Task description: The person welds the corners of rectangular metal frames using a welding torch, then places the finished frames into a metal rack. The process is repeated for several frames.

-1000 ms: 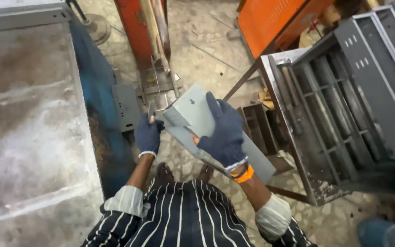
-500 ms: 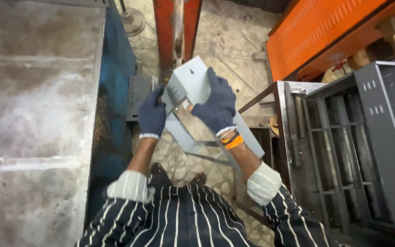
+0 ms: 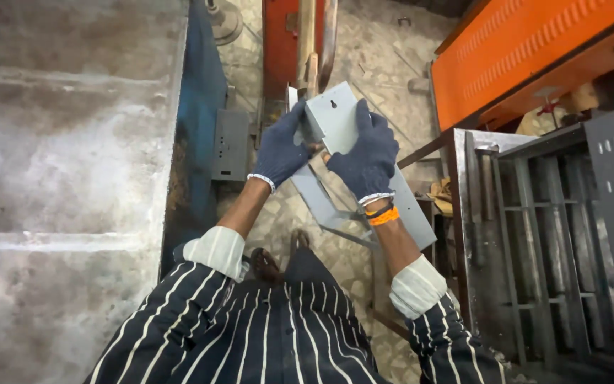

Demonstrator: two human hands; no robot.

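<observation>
Speckled workshop floor (image 3: 385,107) lies below me, a grey steel tabletop (image 3: 65,178) to my left. From my head view, my gloved left hand (image 3: 278,151) and right hand (image 3: 367,160) clamp their fingers on a grey folded sheet-metal panel (image 3: 335,121), held at chest height. It looks stiff, light, sharp-edged; flat faces seem the safest grip.

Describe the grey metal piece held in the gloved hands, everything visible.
The grey metal piece looks like painted sheet metal, folded into a long shallow channel with a flat face. A small keyhole-shaped slot sits near its upper end. It is held in the air, slanting from upper left down to lower right. The left hand grips its upper left edge; the right hand lies across its face. Both wear dark knit gloves.
</observation>
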